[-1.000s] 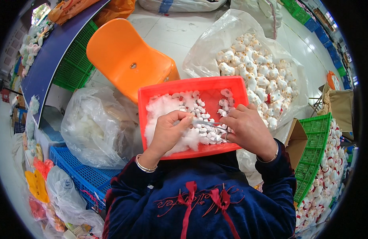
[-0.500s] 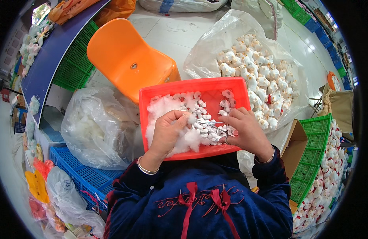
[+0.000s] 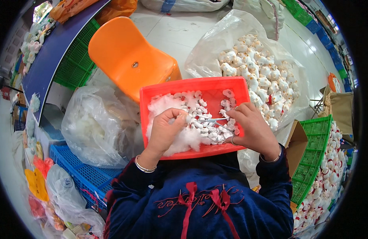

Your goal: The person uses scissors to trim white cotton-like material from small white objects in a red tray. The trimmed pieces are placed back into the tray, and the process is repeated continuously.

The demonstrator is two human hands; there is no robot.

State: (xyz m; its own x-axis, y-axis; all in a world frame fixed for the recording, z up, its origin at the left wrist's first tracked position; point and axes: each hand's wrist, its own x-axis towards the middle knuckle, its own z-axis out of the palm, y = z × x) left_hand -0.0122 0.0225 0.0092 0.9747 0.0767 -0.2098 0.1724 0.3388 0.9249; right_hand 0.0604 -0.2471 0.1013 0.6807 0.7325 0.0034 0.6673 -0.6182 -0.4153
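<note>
Down on the person's lap rests a red plastic tray [image 3: 168,95], filled with white stuffing fluff [image 3: 184,137] and many small white toy pieces [image 3: 202,119]. Her left hand [image 3: 166,129] lies over the fluff near the tray's middle, its fingers [image 3: 180,115] curled together and pinching one small white piece [image 3: 188,118]. The right hand [image 3: 251,127] sits at the tray's right side, fingers pressed together around a thin metal tool, seemingly tweezers [image 3: 213,119], whose tip points left toward the pinched piece; tip and piece are just beside each other, though contact cannot be told. A thin bangle [image 3: 143,167] circles the left wrist. Beyond the tray stands an orange plastic chair [image 3: 128,59]. To the right of the tray a big clear bag [image 3: 215,47] holds white plush toys [image 3: 259,75], and a green crate [image 3: 315,159] of more such toys stands at the right. On the left lies a clear bag of white fluff [image 3: 92,127] above a blue crate [image 3: 80,175].
</note>
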